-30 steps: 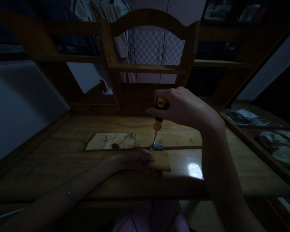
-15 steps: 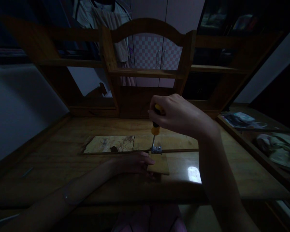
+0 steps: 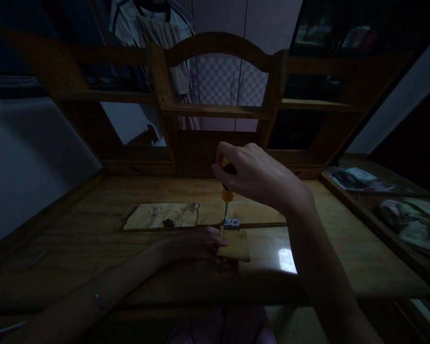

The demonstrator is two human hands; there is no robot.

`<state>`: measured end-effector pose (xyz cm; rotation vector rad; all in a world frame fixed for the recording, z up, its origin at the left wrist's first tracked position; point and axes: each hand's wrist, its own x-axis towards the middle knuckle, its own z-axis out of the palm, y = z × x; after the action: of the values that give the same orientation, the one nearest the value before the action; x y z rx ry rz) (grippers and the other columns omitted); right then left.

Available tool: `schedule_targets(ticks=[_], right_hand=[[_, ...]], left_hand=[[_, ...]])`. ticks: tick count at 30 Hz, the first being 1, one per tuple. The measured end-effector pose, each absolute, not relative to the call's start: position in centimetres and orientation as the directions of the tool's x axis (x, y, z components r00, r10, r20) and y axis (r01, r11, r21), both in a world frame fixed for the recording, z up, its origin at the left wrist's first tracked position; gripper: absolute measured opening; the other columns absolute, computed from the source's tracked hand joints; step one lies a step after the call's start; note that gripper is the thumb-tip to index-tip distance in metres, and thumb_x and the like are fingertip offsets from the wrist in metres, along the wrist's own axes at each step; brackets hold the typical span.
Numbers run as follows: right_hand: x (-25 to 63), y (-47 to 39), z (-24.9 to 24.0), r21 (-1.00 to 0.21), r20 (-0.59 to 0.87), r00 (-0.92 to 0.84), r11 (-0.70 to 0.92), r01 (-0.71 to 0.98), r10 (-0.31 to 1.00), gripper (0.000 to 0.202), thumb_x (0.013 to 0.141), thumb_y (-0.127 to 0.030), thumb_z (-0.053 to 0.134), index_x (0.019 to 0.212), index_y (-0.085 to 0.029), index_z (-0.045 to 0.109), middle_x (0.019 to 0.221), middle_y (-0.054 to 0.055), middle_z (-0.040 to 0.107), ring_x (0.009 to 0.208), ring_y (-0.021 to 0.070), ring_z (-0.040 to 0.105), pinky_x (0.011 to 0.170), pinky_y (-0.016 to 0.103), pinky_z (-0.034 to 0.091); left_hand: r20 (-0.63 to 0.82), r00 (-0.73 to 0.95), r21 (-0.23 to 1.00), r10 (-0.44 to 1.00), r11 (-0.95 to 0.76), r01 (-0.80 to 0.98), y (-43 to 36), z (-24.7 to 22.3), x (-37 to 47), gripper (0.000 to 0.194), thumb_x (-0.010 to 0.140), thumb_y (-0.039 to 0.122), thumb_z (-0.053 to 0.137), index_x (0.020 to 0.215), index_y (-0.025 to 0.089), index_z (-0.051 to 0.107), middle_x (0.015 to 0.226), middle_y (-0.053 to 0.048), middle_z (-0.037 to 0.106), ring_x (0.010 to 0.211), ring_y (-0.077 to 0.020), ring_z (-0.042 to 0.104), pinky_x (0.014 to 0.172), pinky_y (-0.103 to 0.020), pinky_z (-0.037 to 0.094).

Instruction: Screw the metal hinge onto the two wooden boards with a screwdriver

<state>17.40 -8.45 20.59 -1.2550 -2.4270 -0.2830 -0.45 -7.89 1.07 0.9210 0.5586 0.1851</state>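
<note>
My right hand (image 3: 252,174) is wrapped round the yellow-and-black handle of a screwdriver (image 3: 227,194), which points down. Its tip meets the left part of a small metal hinge (image 3: 231,223); the screw under it is too small to make out. That hinge sits where a small wooden board (image 3: 235,244) meets a longer wooden strip (image 3: 241,212) on the desk. My left hand (image 3: 200,241) grips the small board by its left edge, thumb on top and the other fingers partly hidden beneath it.
On the wooden desk (image 3: 93,200), a rough, damaged pale patch (image 3: 165,215) lies left of the hinge. A shelf unit (image 3: 215,111) rises at the back. At the right, cloth (image 3: 415,220) and packets (image 3: 358,176) lie on lower shelves. A thin stick-like object (image 3: 38,258) is at the left.
My right hand and the screwdriver handle have shifted slightly left, so the screwdriver stands more upright. The left hand still holds the board in about the same place.
</note>
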Motion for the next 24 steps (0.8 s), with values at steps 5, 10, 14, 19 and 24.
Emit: schedule_targets(ticks=[5,10,14,19,24], right_hand=[[17.3,-8.7,20.4,0.057,0.487,-0.451,0.489,0.871,0.748,0.038,0.097,-0.049,0.045,0.105,-0.015,0.058,0.084,0.009,0.068,0.073,0.0229,0.062,0.065,0.033,0.034],[17.5,-8.7,20.7,-0.031,0.438,-0.561,0.636,0.771,0.702,0.024,0.091,-0.033,0.051,0.108,-0.017,0.056,0.104,0.009,0.068,0.087,0.0214,0.062,0.072,0.031,0.037],[17.5,-8.3,20.5,0.012,0.437,-0.563,0.621,0.783,0.702,0.019,0.096,-0.032,0.046,0.102,-0.018,0.057,0.087,0.006,0.067,0.076,0.0188,0.059,0.067,0.030,0.034],[17.7,-8.3,20.6,0.028,0.458,-0.508,0.559,0.829,0.730,0.040,0.094,-0.054,0.051,0.107,-0.017,0.058,0.079,0.006,0.065,0.072,0.0203,0.058,0.065,0.031,0.031],[18.4,-8.3,21.0,-0.105,0.383,-0.596,0.674,0.731,0.706,0.024,0.089,-0.033,0.056,0.109,-0.020,0.057,0.086,0.004,0.066,0.076,0.0174,0.057,0.068,0.028,0.035]], left_hand=[[-0.377,0.848,0.791,0.373,0.606,0.085,-8.0,1.4,-0.4,0.030,0.086,0.028,0.068,0.109,0.008,0.068,0.097,-0.010,0.072,0.082,-0.0160,0.068,0.077,-0.025,0.052],[-0.380,0.838,0.787,0.392,0.613,0.069,-7.9,1.5,-0.5,0.029,0.083,0.030,0.073,0.104,0.011,0.069,0.093,-0.008,0.072,0.080,-0.0169,0.068,0.076,-0.026,0.053],[-0.396,0.833,0.772,0.386,0.631,0.075,-7.7,0.9,-0.5,0.032,0.080,0.031,0.077,0.105,0.012,0.069,0.098,-0.010,0.072,0.080,-0.0166,0.069,0.077,-0.027,0.054],[-0.365,0.847,0.784,0.388,0.618,0.055,-7.9,1.1,-0.5,0.030,0.085,0.028,0.070,0.107,0.009,0.068,0.099,-0.011,0.072,0.084,-0.0175,0.068,0.083,-0.030,0.053],[-0.364,0.847,0.772,0.388,0.634,0.041,-8.0,1.5,-0.5,0.031,0.084,0.026,0.071,0.109,0.009,0.067,0.100,-0.011,0.071,0.084,-0.0176,0.066,0.080,-0.031,0.053]])
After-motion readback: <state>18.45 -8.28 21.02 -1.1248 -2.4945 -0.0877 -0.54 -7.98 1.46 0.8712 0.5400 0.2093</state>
